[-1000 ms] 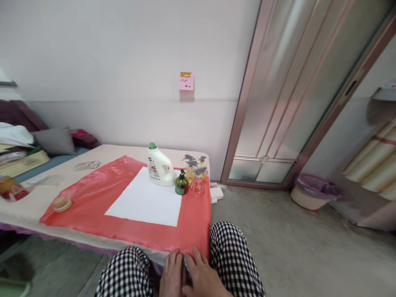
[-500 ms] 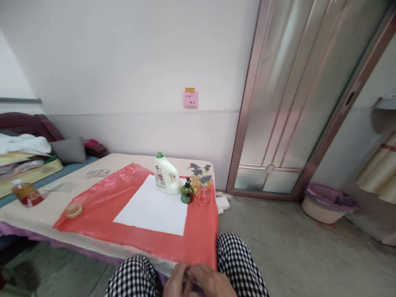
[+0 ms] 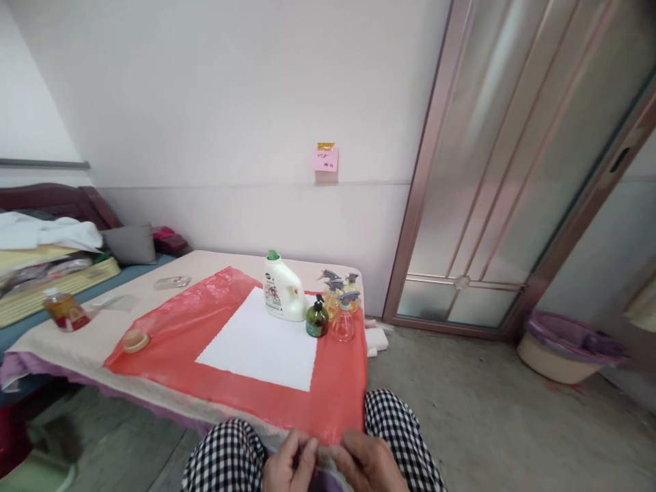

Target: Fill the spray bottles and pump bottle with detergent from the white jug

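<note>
- Left hand (image 3: 288,466) and right hand (image 3: 367,466), side by side at the near table edge, each pinch the hem of one red plastic sheet (image 3: 169,335)
- One white paper (image 3: 261,339) lies in the sheet's middle
- Beyond it stand one white jug (image 3: 281,296), one green pump bottle (image 3: 317,318) and several spray bottles (image 3: 342,316), clustered too tightly to count
- One tape roll (image 3: 136,340) rests at the sheet's left edge

The person wears black-and-white checked trousers (image 3: 394,427); both hands (image 3: 328,465) are bare, without sleeves showing.
</note>
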`<action>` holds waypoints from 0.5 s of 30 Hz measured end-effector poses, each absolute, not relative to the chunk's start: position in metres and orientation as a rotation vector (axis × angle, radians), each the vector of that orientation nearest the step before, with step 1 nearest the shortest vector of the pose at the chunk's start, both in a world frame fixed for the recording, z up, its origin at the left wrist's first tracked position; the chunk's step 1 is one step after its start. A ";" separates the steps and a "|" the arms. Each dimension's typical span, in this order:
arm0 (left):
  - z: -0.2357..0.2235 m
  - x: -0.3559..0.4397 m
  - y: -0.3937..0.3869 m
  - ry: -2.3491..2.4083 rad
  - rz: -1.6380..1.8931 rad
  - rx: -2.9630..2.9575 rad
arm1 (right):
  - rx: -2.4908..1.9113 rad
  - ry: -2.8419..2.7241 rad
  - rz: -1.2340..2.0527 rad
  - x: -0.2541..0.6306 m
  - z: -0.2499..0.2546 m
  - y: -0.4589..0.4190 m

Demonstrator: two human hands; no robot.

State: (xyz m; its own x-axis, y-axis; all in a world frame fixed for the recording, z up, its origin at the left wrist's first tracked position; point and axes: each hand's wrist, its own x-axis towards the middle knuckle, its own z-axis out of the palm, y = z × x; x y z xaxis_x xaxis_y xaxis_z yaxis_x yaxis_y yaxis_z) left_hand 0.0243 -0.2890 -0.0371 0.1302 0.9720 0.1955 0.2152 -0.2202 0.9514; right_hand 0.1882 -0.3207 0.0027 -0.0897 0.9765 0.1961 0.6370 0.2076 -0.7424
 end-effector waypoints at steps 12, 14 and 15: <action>0.029 0.017 -0.273 1.241 1.260 1.427 | -1.233 -1.353 0.788 0.198 0.047 -0.294; 0.039 0.012 -0.264 1.237 1.222 1.409 | -1.222 -1.355 0.801 0.201 0.053 -0.285; 0.043 0.010 -0.260 1.233 1.214 1.399 | -1.218 -1.349 0.813 0.203 0.054 -0.281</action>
State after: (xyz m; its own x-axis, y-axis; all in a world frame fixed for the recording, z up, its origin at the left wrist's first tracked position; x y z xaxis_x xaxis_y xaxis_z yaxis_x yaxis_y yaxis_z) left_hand 0.0104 -0.2601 0.0430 0.0269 0.9933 0.1121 0.1277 -0.1146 0.9852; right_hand 0.2029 -0.2814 0.0543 0.1186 0.9564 0.2670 0.2106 0.2385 -0.9480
